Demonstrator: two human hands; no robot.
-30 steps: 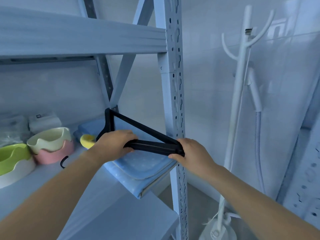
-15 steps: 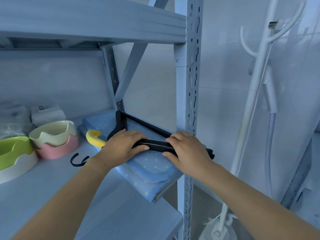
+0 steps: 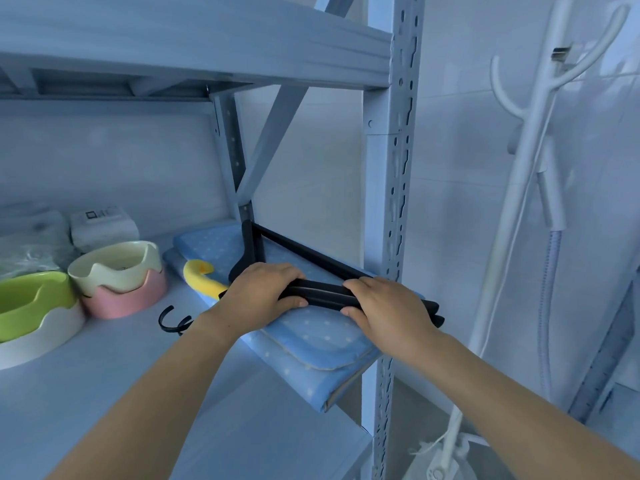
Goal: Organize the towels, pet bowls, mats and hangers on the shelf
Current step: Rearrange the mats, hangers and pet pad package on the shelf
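Observation:
A bundle of black hangers (image 3: 325, 292) lies on top of folded blue dotted mats (image 3: 311, 341) at the right end of the grey shelf (image 3: 114, 386). My left hand (image 3: 266, 292) grips the hangers near their middle. Just to its right, my right hand (image 3: 388, 313) grips the same bundle, whose end pokes past the shelf post. The hangers' black hooks (image 3: 171, 322) stick out to the left over the shelf. A yellow hanger (image 3: 199, 275) lies on the mats behind my left hand. Cream-and-pink pet bowls (image 3: 119, 275) and a green-and-white pet bowl (image 3: 31, 313) stand at the left.
The shelf's front right post (image 3: 388, 202) stands right beside my right hand, and an upper shelf board (image 3: 190, 39) hangs overhead. White packages (image 3: 100, 226) sit at the back left. A white coat stand (image 3: 512, 202) with a hose is right of the shelf.
The hangers have come down from a raised tilt onto the blue mats. My right hand has slid left along the bundle, closer to my left hand. The view has moved closer.

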